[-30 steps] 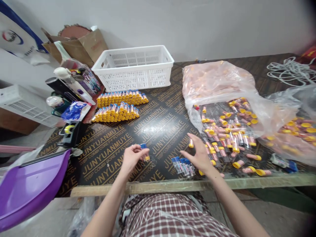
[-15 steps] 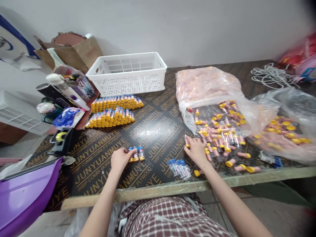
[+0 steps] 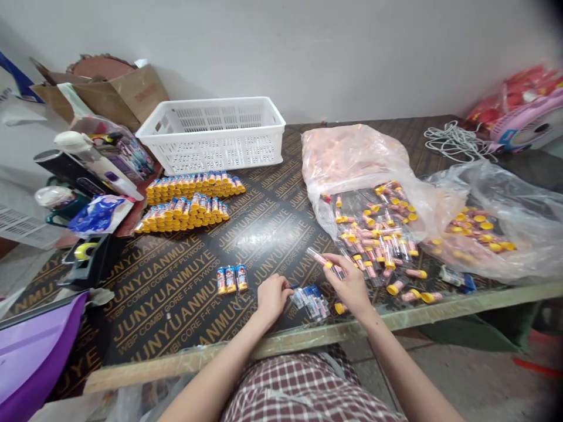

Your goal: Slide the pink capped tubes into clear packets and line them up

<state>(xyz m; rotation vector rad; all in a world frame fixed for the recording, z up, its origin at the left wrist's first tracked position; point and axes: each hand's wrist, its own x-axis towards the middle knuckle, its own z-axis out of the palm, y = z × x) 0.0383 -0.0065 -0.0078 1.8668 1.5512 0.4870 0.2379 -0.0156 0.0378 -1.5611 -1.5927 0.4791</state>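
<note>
My right hand (image 3: 350,285) pinches a clear tube with a yellow cap (image 3: 319,258), held above the table's front part. My left hand (image 3: 273,298) is at the left edge of a small pile of blue-topped packets (image 3: 311,302), its fingertips together at one packet. Left of that hand, three blue and yellow tubes (image 3: 230,279) stand side by side. Many pink tubes with yellow caps (image 3: 373,237) lie loose at the mouth of a plastic bag (image 3: 352,152). Stacked rows of finished-looking blue and yellow tubes (image 3: 185,212) lie at the left.
Behind the stacks sits a white plastic basket (image 3: 215,143). A tape dispenser (image 3: 85,258) and purple dustpan (image 3: 39,357) are at the left. Another clear bag with tubes (image 3: 479,234), a white cord (image 3: 455,140) and a pink fan (image 3: 528,126) are at the right.
My left hand has left the three standing tubes and moved right to the packets. My right hand has lifted a tube from beside the loose pile. The view has shifted right.
</note>
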